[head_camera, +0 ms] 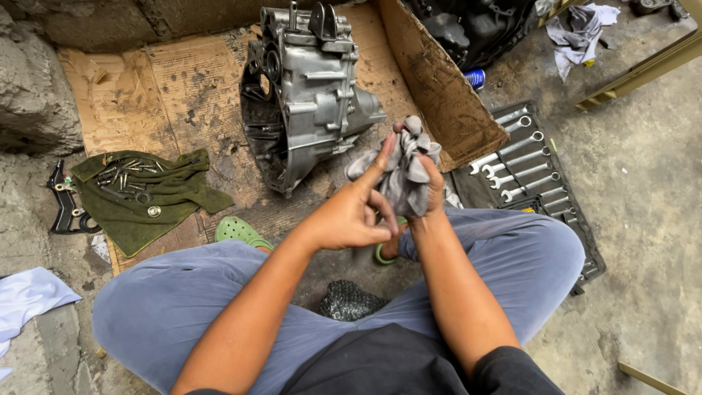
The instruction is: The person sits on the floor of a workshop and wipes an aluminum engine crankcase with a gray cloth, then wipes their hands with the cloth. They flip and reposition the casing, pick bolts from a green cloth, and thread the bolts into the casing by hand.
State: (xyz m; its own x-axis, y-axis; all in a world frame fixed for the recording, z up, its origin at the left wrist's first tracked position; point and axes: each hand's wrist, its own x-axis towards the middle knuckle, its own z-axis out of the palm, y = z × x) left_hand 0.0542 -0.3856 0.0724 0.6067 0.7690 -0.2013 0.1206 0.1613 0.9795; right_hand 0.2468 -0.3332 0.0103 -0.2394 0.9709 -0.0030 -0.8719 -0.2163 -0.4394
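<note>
I sit cross-legged on the floor. My right hand grips a crumpled grey rag, held up in front of me. My left hand presses against the rag from the left, index finger stretched up along it and the other fingers curled. Just beyond the hands a grey metal gearbox housing stands on flattened cardboard.
A green cloth at the left carries several bolts and washers. Black pliers lie beside it. A black tray of wrenches lies at the right. A cardboard flap, a green sandal, and a white cloth are nearby.
</note>
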